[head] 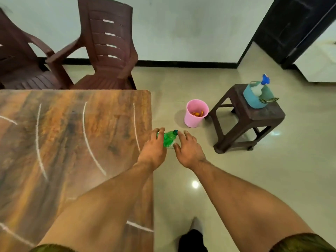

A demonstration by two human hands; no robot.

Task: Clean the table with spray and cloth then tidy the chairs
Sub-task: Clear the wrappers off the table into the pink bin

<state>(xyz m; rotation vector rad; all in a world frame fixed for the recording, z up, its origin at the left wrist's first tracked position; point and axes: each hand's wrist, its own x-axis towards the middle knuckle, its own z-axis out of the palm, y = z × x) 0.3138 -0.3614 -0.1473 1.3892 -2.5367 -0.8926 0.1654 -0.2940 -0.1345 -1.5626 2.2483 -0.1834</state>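
Note:
A wooden table [72,142] with white curved marks fills the left. Past its right edge, my left hand [154,148] grips a crumpled green plastic bottle [169,140] with a blue-green cap. My right hand [189,151] is beside the bottle with fingers spread, close to it; whether it touches is unclear. A spray bottle [260,86] with a blue trigger head stands in a blue basket [252,99] on a dark stool [254,117] at the right. A green cloth-like item [269,100] hangs at the basket's rim. Two brown plastic chairs [109,51] stand behind the table.
A pink bin [195,115] with orange scraps inside stands on the tiled floor between the table and the stool. A dark door frame [291,28] is at the upper right. A dark foot or shoe [192,240] shows at the bottom.

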